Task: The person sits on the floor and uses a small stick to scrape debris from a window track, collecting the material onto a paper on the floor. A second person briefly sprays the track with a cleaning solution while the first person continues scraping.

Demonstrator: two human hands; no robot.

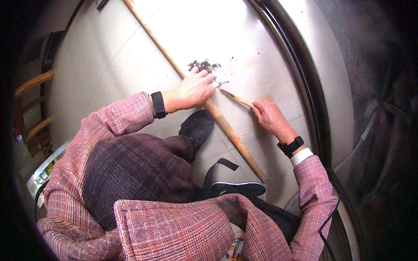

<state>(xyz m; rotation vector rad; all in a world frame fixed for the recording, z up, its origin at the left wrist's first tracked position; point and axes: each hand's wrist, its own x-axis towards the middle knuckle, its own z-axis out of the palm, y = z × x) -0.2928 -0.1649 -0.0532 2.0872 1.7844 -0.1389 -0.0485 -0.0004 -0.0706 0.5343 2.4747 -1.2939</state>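
A long wooden pole (237, 141) lies slanting across the pale floor, from the top left down to my shoe. My left hand (193, 90) is closed over the pole, and its fingers partly hide the wood. Just beyond its fingertips lies a small heap of dark and grey scraps (209, 67), with whitish bits (221, 81) beside it. My right hand (272, 118), right of the pole, grips a short wooden stick (238, 99). The stick's narrow dark tip points toward the whitish bits; what kind of tool it is, I cannot tell.
A dark curved metal rail (305, 65) borders the floor on the right. My shoes (238, 189) are close to the pole's lower end, with a black strap (226, 164) nearby. Wooden chair-like slats (35, 85) stand at the far left. A black cable (324, 228) hangs by my right sleeve.
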